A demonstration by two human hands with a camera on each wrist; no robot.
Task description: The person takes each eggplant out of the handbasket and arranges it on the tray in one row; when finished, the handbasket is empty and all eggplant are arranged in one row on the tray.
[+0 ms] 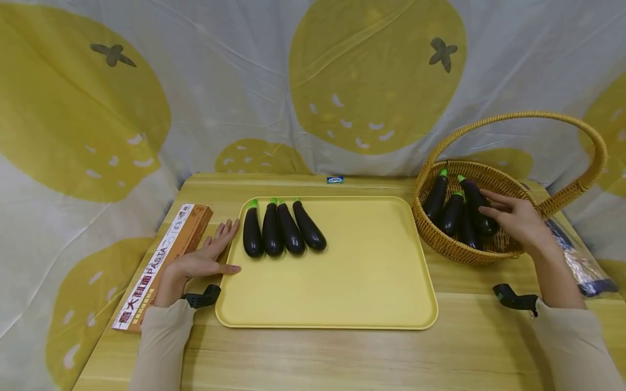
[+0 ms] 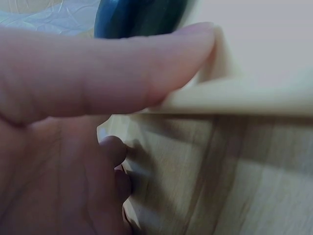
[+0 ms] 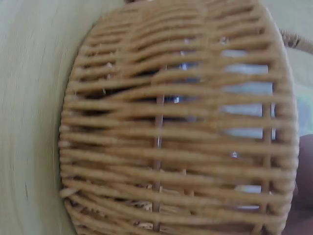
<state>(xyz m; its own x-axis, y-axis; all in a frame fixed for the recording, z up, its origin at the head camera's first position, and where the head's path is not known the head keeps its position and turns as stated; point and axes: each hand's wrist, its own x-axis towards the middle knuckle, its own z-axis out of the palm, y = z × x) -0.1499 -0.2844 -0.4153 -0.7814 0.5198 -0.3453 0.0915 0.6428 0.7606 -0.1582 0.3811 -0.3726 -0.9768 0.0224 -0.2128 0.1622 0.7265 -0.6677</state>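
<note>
Several dark eggplants (image 1: 252, 231) with green stem ends lie side by side at the upper left of a yellow tray (image 1: 362, 271). My left hand (image 1: 200, 258) rests at the tray's left edge, fingers extended and thumb over the rim. In the left wrist view the thumb (image 2: 112, 73) lies across that rim, close to one dark eggplant (image 2: 139, 17). Over at the right, my right hand (image 1: 523, 220) reaches into a wicker basket (image 1: 442, 244) and holds an eggplant (image 1: 471, 195) between thumb and fingers. More eggplants (image 1: 435, 201) lie beside it. The basket's woven side (image 3: 171, 132) fills the right wrist view.
A pasta box (image 1: 163, 266) lies left of the tray, under the left forearm. Behind the tray sits a small blue packet (image 1: 335, 180). The basket's tall handle (image 1: 518, 115) arches over it, and a clear plastic package (image 1: 582, 266) lies to its right. A patterned curtain hangs behind.
</note>
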